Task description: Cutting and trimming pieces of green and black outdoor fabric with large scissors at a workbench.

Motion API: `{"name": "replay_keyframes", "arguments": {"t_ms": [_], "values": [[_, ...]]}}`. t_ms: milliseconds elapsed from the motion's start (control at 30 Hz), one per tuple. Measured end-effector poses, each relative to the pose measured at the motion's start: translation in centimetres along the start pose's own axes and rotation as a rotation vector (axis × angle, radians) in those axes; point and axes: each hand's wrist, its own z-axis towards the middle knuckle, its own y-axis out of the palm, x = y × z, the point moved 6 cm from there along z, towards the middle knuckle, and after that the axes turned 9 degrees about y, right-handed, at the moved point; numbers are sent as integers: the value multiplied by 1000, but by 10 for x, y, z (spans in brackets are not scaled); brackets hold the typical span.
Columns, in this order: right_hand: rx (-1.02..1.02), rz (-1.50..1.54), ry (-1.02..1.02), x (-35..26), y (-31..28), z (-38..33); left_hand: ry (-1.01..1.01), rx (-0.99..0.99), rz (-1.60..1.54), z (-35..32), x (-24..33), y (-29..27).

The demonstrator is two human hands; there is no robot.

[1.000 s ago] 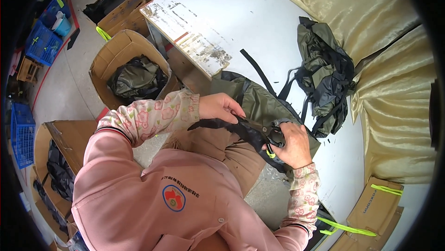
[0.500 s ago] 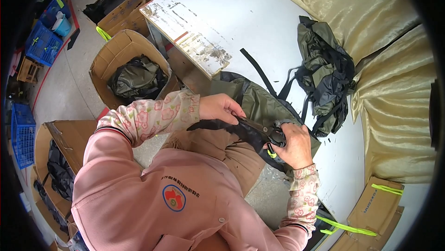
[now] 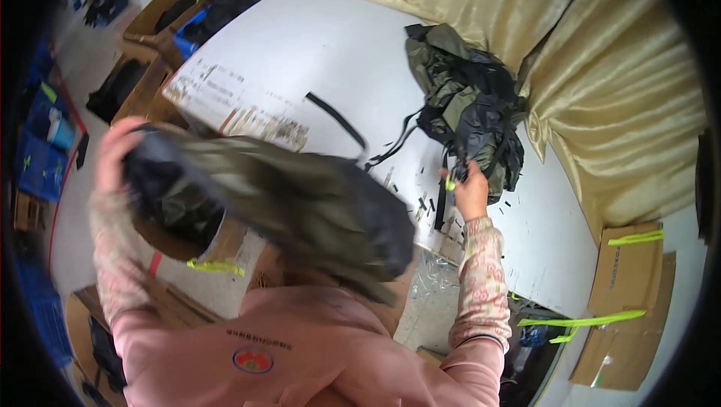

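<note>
My left hand (image 3: 116, 153) is closed on one end of an olive and black fabric bag (image 3: 293, 193), lifted at the left and stretching across in front of me, blurred by motion. Part of it hangs over a cardboard box (image 3: 230, 238) with dark fabric inside. Over the table's right part, my right hand (image 3: 473, 195) grips small black-handled scissors (image 3: 460, 173) with a bright yellow-green tie on them. Just beyond that hand lies a crumpled heap of olive and black bags (image 3: 469, 99), its straps trailing left.
The white table (image 3: 330, 39) has a worn left corner and small black scraps near its front edge. A loose black strap (image 3: 336, 117) lies on it. Gold curtain (image 3: 608, 99) hangs behind. Blue crates (image 3: 41, 170) stand at far left; flattened cardboard (image 3: 623, 294) is at right.
The olive bag has been carried from my lap leftward and up by my left hand. My right hand has moved away from it toward the heap, still with the scissors. The view has shifted.
</note>
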Motion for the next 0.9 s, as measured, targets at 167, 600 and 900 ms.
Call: {"name": "replay_keyframes", "arguments": {"t_ms": [167, 600, 900], "values": [[441, 16, 260, 44, -6, 65, 474, 365, 755, -16, 59, -236], [140, -202, 305, 89, 76, 138, 610, -548, 606, 85, -50, 221], [-103, -61, -28, 79, 62, 50, 794, -682, 538, 115, -65, 478]]}}
